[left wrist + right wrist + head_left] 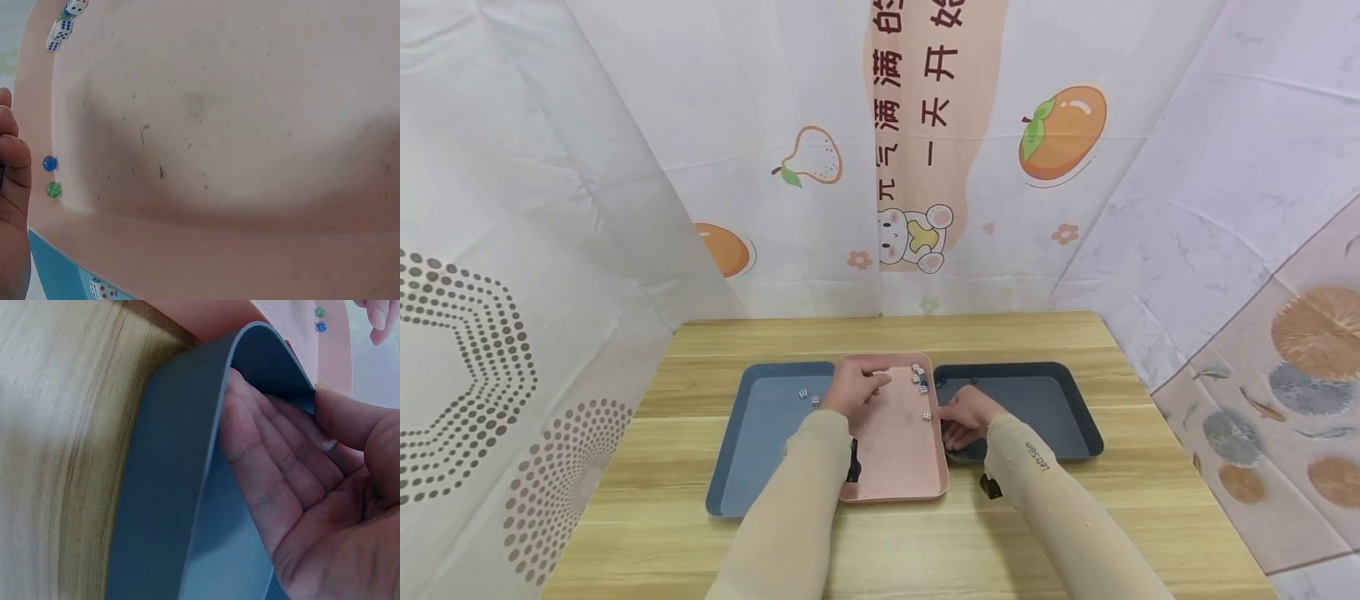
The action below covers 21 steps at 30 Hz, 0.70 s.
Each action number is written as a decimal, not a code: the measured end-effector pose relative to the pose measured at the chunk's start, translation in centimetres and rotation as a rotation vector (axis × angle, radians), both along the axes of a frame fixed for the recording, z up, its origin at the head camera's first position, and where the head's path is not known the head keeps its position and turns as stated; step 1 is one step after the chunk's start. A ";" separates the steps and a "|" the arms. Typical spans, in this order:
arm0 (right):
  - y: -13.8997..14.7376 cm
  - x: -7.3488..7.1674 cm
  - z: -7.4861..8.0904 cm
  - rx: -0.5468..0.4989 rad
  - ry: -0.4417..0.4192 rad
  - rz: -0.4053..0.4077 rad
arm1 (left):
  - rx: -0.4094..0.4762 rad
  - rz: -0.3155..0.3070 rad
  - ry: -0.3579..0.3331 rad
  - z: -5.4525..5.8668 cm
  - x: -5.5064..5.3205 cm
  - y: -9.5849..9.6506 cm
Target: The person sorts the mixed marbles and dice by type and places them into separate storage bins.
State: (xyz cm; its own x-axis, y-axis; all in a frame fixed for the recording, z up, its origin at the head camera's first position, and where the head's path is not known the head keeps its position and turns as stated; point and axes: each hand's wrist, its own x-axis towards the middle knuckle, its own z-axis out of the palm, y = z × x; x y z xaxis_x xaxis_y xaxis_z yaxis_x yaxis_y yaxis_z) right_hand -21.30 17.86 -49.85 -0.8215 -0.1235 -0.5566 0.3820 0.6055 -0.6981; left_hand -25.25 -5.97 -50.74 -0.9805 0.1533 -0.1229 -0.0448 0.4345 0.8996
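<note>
My left hand [857, 387] hovers over the left side of the pink tray [895, 471], fingers loosely bent, with nothing visible in them. At that tray's far right are several white dice [916, 368] around a blue piece, and a single die [927, 415] lies nearer the right wall. The left wrist view shows a blue marble [50, 163] and a green marble [54, 189] along the pink tray's edge. My right hand [306, 475] grips the wall of the dark blue tray [169, 456] near its corner, fingers inside and thumb at the rim.
Left of the pink tray sits a lighter blue tray [760, 450] with dice [802, 393] in it. A small dark piece [974, 380] lies by the dark tray's far wall. The trays stand side by side on a wooden table [910, 550], with a printed curtain [775, 250] behind.
</note>
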 end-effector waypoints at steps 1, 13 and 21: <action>0.0 0.0 0.0 0.000 -0.001 0.000 | 0.005 0.000 0.002 -0.1 0.0 0.1; 0.0 0.0 0.1 -0.006 -0.004 0.001 | -0.044 -0.036 0.016 -0.9 0.4 1.3; 0.0 0.0 0.1 -0.007 -0.006 0.000 | -0.077 -0.026 0.012 -1.7 0.7 2.0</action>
